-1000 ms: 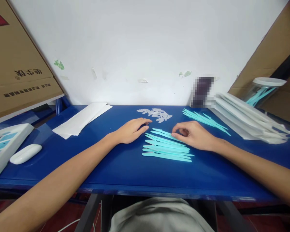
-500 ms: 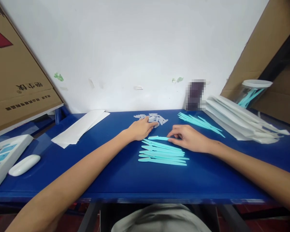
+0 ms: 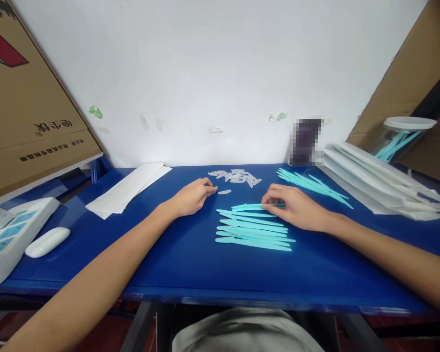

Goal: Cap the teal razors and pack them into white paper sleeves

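Note:
My right hand (image 3: 291,203) is closed in a pinch on the handle of a turquoise eyebrow razor (image 3: 246,208), whose head points left. This razor is at the far end of a row of similar turquoise razors (image 3: 256,231) lying side by side on the blue table. My left hand (image 3: 194,196) has its fingers drawn together, tips at the left end of a single clear blade cover (image 3: 225,192). Whether the fingertips grip anything is hidden. Behind that cover lies a loose pile of clear blade covers (image 3: 238,177).
More turquoise razors (image 3: 313,186) lie fanned at the back right, beside stacked white sheets (image 3: 381,181) and a lidded jar (image 3: 398,139) holding razors. On the left are white paper strips (image 3: 128,190), a white oval case (image 3: 47,242) and a white device (image 3: 18,234). A cardboard box (image 3: 40,93) stands behind.
My left hand has drawn back leftward from the pile, and one blade cover now lies apart from it. My right hand still pinches the razor, which has shifted slightly; the view has shifted a little.

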The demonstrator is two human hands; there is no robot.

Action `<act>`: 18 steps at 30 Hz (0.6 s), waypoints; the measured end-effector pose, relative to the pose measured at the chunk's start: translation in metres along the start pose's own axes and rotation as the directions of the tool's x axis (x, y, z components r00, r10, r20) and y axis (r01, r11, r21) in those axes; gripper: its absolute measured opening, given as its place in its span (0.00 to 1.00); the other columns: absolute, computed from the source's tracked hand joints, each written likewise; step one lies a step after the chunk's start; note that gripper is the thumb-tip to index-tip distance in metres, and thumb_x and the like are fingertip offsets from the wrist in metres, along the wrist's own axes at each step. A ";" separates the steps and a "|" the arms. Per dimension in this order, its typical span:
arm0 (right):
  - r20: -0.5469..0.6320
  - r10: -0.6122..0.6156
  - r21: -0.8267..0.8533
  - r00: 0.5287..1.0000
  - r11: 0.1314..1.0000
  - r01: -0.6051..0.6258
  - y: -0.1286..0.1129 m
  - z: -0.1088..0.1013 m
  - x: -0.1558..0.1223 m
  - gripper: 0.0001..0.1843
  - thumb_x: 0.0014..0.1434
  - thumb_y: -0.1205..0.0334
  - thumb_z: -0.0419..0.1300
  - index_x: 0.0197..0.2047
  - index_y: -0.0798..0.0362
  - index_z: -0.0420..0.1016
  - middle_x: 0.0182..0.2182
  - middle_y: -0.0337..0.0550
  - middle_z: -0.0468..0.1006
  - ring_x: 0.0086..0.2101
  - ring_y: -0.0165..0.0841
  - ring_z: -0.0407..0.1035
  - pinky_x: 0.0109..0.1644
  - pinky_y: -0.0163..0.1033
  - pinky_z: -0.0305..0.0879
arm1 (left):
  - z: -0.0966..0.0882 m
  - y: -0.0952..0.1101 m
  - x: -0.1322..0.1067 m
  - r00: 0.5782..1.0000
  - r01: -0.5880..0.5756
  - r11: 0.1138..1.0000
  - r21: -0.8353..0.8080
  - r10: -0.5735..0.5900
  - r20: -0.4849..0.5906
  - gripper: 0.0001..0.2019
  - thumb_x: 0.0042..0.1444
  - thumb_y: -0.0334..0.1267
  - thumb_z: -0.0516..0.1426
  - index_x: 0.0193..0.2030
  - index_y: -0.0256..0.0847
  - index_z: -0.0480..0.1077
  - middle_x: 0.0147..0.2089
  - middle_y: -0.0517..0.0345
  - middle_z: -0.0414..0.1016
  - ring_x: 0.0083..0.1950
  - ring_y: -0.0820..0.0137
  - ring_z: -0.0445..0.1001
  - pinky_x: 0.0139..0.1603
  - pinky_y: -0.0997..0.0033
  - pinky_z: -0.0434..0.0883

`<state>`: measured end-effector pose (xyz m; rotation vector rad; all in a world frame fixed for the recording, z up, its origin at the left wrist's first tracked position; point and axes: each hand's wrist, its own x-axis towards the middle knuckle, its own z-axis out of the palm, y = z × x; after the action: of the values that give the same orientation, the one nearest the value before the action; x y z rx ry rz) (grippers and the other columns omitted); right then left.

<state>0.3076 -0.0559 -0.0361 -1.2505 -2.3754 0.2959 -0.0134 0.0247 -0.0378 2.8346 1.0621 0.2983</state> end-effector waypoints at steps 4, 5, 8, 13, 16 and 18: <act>-0.099 0.009 0.024 0.995 1.000 -0.006 0.002 -0.001 -0.001 0.14 0.69 0.52 0.52 0.40 0.51 0.73 0.39 0.48 0.79 0.38 0.38 0.72 0.43 0.43 0.67 | -0.005 0.003 0.000 1.000 -0.014 0.999 0.047 0.014 -0.006 0.18 0.71 0.41 0.47 0.53 0.39 0.77 0.50 0.46 0.75 0.51 0.58 0.74 0.52 0.60 0.69; -0.106 0.018 0.026 0.994 1.000 -0.016 0.002 -0.001 -0.001 0.15 0.70 0.52 0.51 0.41 0.51 0.73 0.39 0.48 0.79 0.37 0.38 0.72 0.42 0.43 0.66 | -0.007 0.003 0.000 1.000 -0.020 0.998 0.055 0.021 -0.013 0.18 0.71 0.42 0.48 0.52 0.40 0.78 0.49 0.47 0.76 0.51 0.58 0.74 0.52 0.61 0.69; -0.087 0.060 0.011 0.994 0.998 -0.059 0.004 0.000 -0.001 0.17 0.71 0.51 0.47 0.48 0.51 0.72 0.37 0.46 0.79 0.34 0.38 0.71 0.40 0.43 0.65 | -0.011 0.006 -0.002 0.999 -0.027 0.998 0.051 0.029 -0.031 0.17 0.69 0.47 0.52 0.47 0.41 0.79 0.47 0.48 0.76 0.50 0.59 0.73 0.49 0.63 0.69; -0.037 0.104 -0.023 0.994 0.994 -0.105 0.010 0.002 -0.001 0.20 0.71 0.51 0.47 0.56 0.51 0.70 0.45 0.49 0.79 0.39 0.40 0.72 0.44 0.46 0.67 | -0.012 0.012 -0.001 0.998 -0.061 0.997 -0.055 0.060 -0.008 0.15 0.68 0.46 0.55 0.46 0.41 0.81 0.43 0.50 0.78 0.43 0.63 0.76 0.43 0.65 0.68; -0.027 0.084 -0.050 0.996 0.995 -0.085 0.013 0.002 0.000 0.19 0.70 0.50 0.50 0.54 0.52 0.73 0.48 0.52 0.78 0.43 0.42 0.72 0.45 0.46 0.68 | -0.010 0.015 0.000 0.998 -0.064 0.990 -0.129 0.064 -0.010 0.14 0.68 0.41 0.54 0.48 0.42 0.82 0.45 0.50 0.80 0.43 0.64 0.77 0.44 0.66 0.69; -0.025 0.058 -0.066 0.998 0.996 -0.060 0.015 0.002 0.001 0.21 0.71 0.49 0.47 0.52 0.51 0.75 0.45 0.52 0.78 0.43 0.43 0.72 0.46 0.47 0.68 | -0.007 0.016 0.001 1.000 -0.021 0.981 -0.195 0.017 -0.022 0.13 0.66 0.41 0.56 0.48 0.42 0.82 0.45 0.50 0.80 0.42 0.65 0.76 0.43 0.67 0.69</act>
<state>0.3171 -0.0471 -0.0431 -1.3490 -2.3495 0.2202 -0.0042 0.0129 -0.0278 2.6743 0.9521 0.4098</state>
